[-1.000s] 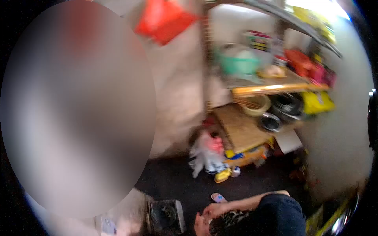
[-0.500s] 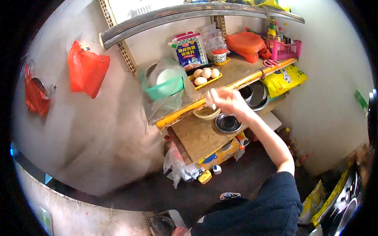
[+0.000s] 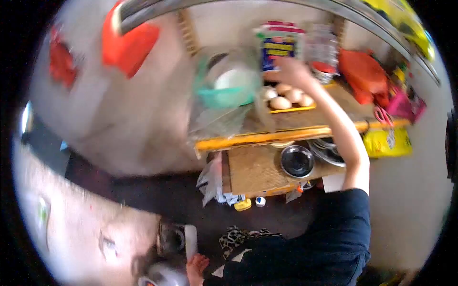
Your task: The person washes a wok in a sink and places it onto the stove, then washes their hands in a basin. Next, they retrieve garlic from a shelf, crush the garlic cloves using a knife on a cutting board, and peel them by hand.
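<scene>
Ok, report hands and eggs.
Right hand over the eggs, grip blurred. Left hand low, by white panel. Seasoning packet close behind right hand.

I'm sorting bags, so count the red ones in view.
3. A small red bag and a larger red bag hang at the left wall; a third red bag lies on the upper shelf. Others may be hidden.

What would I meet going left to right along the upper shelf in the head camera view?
Green plastic basket, light-brown oval eggs on a yellow tray, crumpled red plastic bag, pink plastic basket.
</scene>
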Motion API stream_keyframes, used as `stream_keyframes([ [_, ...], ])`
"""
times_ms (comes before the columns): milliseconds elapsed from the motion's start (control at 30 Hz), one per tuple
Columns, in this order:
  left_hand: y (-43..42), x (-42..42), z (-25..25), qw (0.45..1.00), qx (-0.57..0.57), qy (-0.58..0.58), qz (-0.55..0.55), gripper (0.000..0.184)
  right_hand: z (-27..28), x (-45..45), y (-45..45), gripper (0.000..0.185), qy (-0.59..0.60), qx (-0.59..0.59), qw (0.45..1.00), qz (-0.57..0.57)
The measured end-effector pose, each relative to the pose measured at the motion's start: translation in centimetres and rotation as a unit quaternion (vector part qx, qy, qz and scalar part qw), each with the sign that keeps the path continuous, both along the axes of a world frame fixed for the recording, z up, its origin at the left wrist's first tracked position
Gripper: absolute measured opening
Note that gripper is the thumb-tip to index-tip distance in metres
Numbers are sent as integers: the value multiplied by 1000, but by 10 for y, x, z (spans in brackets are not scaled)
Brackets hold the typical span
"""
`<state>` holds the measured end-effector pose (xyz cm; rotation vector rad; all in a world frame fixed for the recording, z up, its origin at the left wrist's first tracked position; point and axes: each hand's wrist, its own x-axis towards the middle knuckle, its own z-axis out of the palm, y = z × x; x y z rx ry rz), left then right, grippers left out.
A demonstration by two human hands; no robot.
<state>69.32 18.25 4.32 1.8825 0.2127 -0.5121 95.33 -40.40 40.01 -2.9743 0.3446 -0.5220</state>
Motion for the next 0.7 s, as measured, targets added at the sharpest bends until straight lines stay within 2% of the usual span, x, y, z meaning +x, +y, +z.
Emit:
stream_keyframes([
  [33, -4, -15, 2, 909, -262, 177, 272, 33, 14, -27, 13, 44, -101, 92, 989, 57],
  [67, -8, -27, 2, 913, -215, 166, 303, 33, 30, -45, 34, 40, -115, 200, 965, 122],
  [100, -9, -35, 0, 911, -170, 157, 342, 34, 36, -71, 68, 36, -154, 357, 916, 104],
  [133, 0, -43, -15, 913, -213, 138, 320, 34, 39, -99, 85, 32, -97, 401, 901, 132],
  [167, -5, -50, -9, 903, -222, 125, 347, 33, 9, -109, 102, 30, -83, 456, 858, 220],
  [233, -16, -56, 8, 873, -265, 103, 397, 35, -49, -125, 131, 26, -19, 572, 730, 373],
  [300, -21, -56, 14, 835, -313, 110, 439, 41, -78, -130, 213, 20, 214, 644, 621, 393],
  [333, -21, -57, 5, 803, -379, 109, 447, 45, -99, -130, 264, 18, 310, 695, 564, 321],
  [400, -20, -54, 39, 779, -458, 57, 425, 53, -185, -114, 351, 12, 415, 683, 473, 370],
  [433, -14, -53, 24, 749, -518, 34, 411, 58, -222, -121, 393, 13, 449, 680, 436, 382],
  [467, -7, -56, 4, 699, -600, -16, 389, 61, -243, -136, 439, 15, 448, 679, 433, 389],
  [500, 0, -58, 20, 661, -622, -28, 418, 62, -257, -158, 479, 17, 438, 682, 434, 394],
  [533, 6, -72, 20, 613, -671, -73, 410, 58, -264, -186, 512, 15, 428, 649, 442, 447],
  [567, 15, -74, 12, 592, -671, -95, 437, 58, -268, -205, 539, 14, 418, 621, 446, 490],
  [600, 32, -85, -4, 527, -752, -212, 335, 54, -258, -238, 569, 15, 421, 598, 419, 539],
  [633, 48, -104, -14, 455, -800, -327, 215, 51, -266, -265, 595, 14, 382, 521, 439, 625],
  [667, 58, -128, 20, 455, -709, -285, 457, 46, -268, -292, 621, 12, 294, 462, 420, 724],
  [700, 77, -150, 18, 377, -753, -367, 396, 48, -269, -319, 647, 11, 200, 400, 385, 808],
])
